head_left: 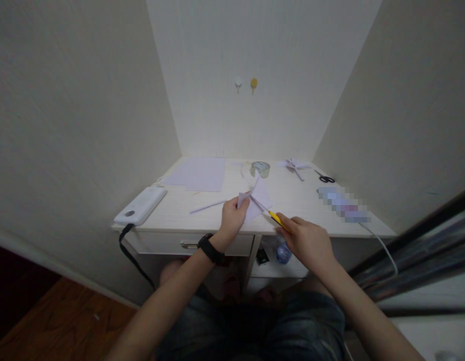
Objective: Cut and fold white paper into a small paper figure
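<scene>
My left hand (234, 216), with a black watch on its wrist, pinches a folded sheet of white paper (260, 193) above the desk's front part. Some corners of the sheet stand up. My right hand (307, 239) is closed around the yellow-and-black handle of a screwdriver (279, 220). Its thin shaft reaches left to the paper near my left fingertips; whether the tip goes through the paper is too small to tell. A thin rolled paper stick (207, 206) lies on the desk just left of my left hand.
On the white desk (292, 200) are paper sheets (206, 173), a tape roll (260, 169), a paper pinwheel (293, 165), black-handled scissors (325, 178), a white power bank (141, 205) with a black cable, and a blurred-out item (343, 204) with a white cable. Walls enclose three sides.
</scene>
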Tool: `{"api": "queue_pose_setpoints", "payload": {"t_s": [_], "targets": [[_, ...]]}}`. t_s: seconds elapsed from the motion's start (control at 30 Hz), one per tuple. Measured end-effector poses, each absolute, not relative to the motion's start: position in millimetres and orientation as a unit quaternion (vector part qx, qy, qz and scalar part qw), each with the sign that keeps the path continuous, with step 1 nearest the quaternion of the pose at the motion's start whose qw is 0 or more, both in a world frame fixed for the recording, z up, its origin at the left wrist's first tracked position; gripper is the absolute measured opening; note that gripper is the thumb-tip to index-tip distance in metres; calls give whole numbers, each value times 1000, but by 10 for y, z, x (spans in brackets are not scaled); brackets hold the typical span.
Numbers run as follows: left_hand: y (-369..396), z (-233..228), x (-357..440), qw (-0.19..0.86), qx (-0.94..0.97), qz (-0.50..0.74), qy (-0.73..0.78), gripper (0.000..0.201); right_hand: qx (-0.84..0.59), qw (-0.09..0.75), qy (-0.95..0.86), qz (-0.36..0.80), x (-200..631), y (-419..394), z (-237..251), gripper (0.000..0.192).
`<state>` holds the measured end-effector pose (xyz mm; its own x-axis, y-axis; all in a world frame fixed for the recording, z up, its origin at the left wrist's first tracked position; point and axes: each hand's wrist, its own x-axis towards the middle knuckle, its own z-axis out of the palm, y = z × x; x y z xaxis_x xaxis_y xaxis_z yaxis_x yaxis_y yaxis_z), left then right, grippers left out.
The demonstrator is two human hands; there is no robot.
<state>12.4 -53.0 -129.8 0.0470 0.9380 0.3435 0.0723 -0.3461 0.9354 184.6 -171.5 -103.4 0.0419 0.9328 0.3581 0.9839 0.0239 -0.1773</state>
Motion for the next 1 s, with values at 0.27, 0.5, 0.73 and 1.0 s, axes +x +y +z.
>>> {"api": "queue_pose_setpoints", "payload": {"t_s": [0.27,0.5,0.73,1.0], "targets": [[-530,-1302,115,405,623,565,358,32,-632,281,-673,261,1860,-1653,-1004,40],[-516,-1320,131,411,591,556,416,31,-679,174,-710,-65,1854,-1735,-919,38],[-532,-1321,118,411,593,560,409,29,-590,344,-602,415,1878,-1668,-900,44],[-447,-1280,101,557,473,592,339,28,-608,446,-537,378,2230,-1629,-943,58]]}}
